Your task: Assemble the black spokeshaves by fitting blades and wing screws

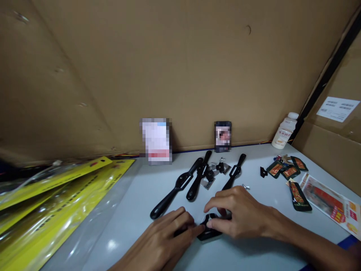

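Close to the table's front, my left hand (172, 235) is closed round one end of a black spokeshave (210, 234), fingertips at its middle. On the other side, my right hand (239, 212) curls over the same tool, thumb and fingers pressed at its centre plate. Fingers cover both handles and whatever small part they touch. Beyond the hands lie a larger black spokeshave body (176, 188), another body (199, 175) and a third (235, 173). Between them are black cap plates (220, 167), a flat metal blade (208, 183) and a small silver wing screw (246, 186).
Yellow-edged clear plastic packages (84, 195) spread over the left. Two blurred upright devices (156, 141) lean on the cardboard wall (183, 75). To the right are a white-capped bottle (284, 131), a loose black cap (263, 172), small snack packets (299, 195) and a printed bag (332, 205).
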A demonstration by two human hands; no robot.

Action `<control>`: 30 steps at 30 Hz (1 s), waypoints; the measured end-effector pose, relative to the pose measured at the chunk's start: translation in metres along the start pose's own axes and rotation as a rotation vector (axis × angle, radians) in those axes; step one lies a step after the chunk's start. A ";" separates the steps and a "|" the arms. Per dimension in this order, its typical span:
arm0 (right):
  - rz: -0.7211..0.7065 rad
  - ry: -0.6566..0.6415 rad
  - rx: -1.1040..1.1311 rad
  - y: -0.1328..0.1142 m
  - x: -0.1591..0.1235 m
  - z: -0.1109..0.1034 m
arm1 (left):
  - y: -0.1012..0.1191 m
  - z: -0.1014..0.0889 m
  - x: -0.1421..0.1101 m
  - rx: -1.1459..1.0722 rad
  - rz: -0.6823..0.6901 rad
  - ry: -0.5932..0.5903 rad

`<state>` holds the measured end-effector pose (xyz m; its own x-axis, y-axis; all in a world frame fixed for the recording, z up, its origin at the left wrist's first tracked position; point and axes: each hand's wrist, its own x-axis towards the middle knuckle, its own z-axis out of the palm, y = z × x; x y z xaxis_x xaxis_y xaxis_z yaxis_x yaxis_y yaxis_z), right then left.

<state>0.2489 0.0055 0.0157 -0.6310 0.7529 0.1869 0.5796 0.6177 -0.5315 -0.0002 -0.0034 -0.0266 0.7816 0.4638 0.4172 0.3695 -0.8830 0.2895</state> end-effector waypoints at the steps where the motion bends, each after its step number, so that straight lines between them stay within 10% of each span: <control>1: -0.003 -0.030 -0.019 -0.001 0.000 -0.002 | 0.000 0.000 0.000 -0.003 0.003 0.000; 30: -0.012 -0.098 0.027 0.005 0.000 0.010 | 0.001 0.000 -0.001 -0.020 -0.020 -0.068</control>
<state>0.2464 0.0066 0.0044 -0.6865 0.7185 0.1123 0.5580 0.6194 -0.5523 -0.0011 -0.0047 -0.0267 0.8068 0.4749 0.3514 0.3759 -0.8716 0.3147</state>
